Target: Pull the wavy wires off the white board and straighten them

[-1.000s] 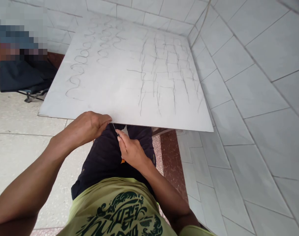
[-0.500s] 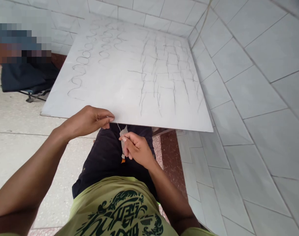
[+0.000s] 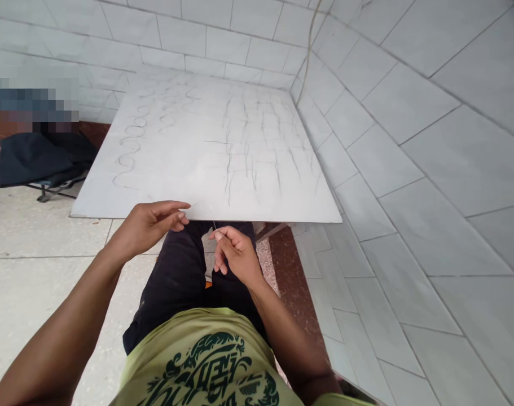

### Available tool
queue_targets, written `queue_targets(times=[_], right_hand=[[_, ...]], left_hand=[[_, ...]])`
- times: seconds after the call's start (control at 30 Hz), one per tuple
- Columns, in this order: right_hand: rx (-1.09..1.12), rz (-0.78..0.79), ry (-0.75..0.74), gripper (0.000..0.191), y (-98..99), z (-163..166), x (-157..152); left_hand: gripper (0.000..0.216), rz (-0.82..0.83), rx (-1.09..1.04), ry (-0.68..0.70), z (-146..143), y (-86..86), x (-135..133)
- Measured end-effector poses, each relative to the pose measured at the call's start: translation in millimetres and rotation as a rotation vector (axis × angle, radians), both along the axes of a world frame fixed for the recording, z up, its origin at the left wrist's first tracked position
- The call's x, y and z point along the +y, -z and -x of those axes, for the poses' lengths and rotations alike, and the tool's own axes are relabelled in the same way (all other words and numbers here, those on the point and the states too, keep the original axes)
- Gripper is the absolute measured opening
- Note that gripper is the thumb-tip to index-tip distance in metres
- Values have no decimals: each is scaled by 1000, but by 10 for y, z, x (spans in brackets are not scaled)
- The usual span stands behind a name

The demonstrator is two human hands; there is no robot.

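Observation:
My left hand (image 3: 157, 225) is at the near edge of a white board (image 3: 176, 180), its index finger stretched out and apart from the thumb, with nothing seen in it. My right hand (image 3: 237, 254) is just below that edge, over my lap. Its thumb and index finger pinch a thin, pale thread-like strand (image 3: 215, 225) that sticks up from the fingertips. On the board are looping dark lines (image 3: 134, 129) at left and a rough grid of wavy dark lines (image 3: 252, 141) at right. Whether they are drawn or laid strands I cannot tell.
Tiled walls (image 3: 387, 186) meet behind and to the right of the board. A thin cable (image 3: 310, 51) runs down the corner. At left, a dark cloth (image 3: 36, 158) covers a low folding seat, beside a blurred patch. My legs (image 3: 167, 282) are under the board's near edge.
My left fingers have parted from their pinch, and the strand no longer runs between both hands. My right hand keeps its pinch. The view has shifted, so the board appears lower and further left.

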State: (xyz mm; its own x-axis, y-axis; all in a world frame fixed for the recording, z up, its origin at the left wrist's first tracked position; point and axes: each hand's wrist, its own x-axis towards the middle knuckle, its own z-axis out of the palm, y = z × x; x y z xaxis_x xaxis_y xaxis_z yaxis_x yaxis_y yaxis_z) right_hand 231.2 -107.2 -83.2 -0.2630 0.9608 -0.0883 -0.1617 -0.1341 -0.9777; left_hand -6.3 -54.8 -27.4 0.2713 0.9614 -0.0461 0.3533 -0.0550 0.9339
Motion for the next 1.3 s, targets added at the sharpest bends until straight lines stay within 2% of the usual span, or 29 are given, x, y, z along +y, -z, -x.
queue_targets(times=[0.2, 0.3, 0.47, 0.63, 0.83, 1.1, 1.3], right_hand=[[-44, -25, 20, 29, -111, -19, -109], [-45, -36, 8, 30, -149, -10, -156], [-118, -102, -2, 28, -189, -18, -258], [-382, -235, 31, 23, -253, -117, -385], [-646, -413, 51, 25, -341, -212, -462], [-612, -436, 105, 26, -358, -224, -418], [-651, -479, 94, 27, -354, -209, -404]], left_hand=[[40, -353, 357, 47, 134, -142, -16], [38, -444, 441, 60, 173, -237, -27], [36, -406, 385, -8, 55, -268, -184], [35, -423, 337, -106, -34, -248, -325], [36, -327, 181, -69, -12, -250, -324], [46, -164, -93, -60, -186, -244, -366], [47, -157, -212, -56, -185, -235, -389]])
